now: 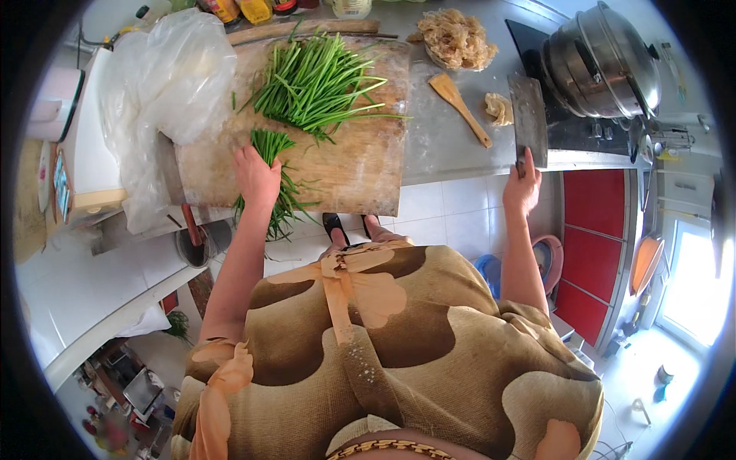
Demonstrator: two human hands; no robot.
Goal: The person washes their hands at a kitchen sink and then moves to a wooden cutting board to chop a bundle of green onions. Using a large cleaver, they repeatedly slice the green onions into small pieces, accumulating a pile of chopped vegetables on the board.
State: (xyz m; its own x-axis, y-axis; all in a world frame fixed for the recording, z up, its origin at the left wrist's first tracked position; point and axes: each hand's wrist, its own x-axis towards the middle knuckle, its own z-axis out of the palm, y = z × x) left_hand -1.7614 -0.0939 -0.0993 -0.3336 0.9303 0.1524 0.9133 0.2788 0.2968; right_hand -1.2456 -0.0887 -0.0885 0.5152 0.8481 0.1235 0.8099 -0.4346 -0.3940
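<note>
My left hand (257, 177) grips a small bunch of green chives (270, 144) at the left front of a worn wooden cutting board (356, 178). Their cut-looking ends point away from me, and the loose leaves hang over the board's front edge. A larger pile of chives (322, 86) lies across the back of the board. Over to the right, my right hand (522, 187) holds a cleaver (529, 115) by its handle, index finger stretched along the blade. The broad blade is at the counter's front edge, beside the stove and apart from the chives. Most of the handle is hidden by my fingers.
A clear plastic bag (172, 75) covers the left counter. A reddish handle (191, 224) juts out near the board's left corner, above a bin (198, 247). Right of the board are a wooden spatula (460, 109), a bowl of brownish shreds (456, 40) and a steel steamer pot (604, 63).
</note>
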